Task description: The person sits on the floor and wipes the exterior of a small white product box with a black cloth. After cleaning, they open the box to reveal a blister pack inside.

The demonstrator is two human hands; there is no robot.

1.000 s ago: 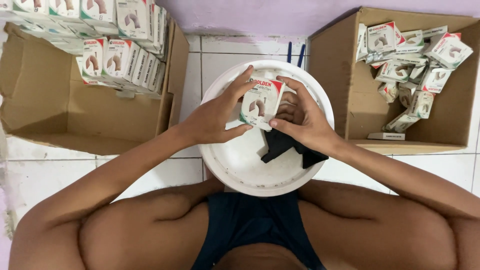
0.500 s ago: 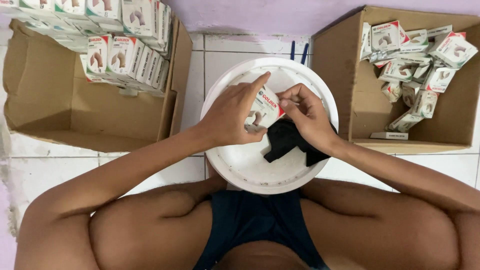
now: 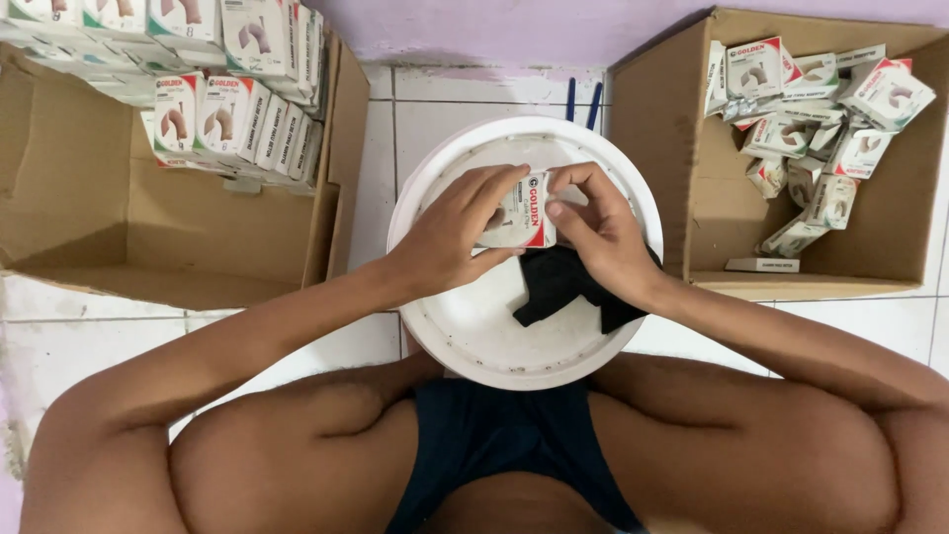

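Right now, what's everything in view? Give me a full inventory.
small box: one, white and red, held in both hands over the bucket lid
black cloth: one, on the lid under the right hand
bucket lid: one, white, round, centre
left carton: one, brown, small boxes stacked neatly along its far side
right carton: one, brown, small boxes piled loosely
blue handles: two, behind the lid
tiled floor: white
left hand: gripping the box
right hand: fingers at the box end
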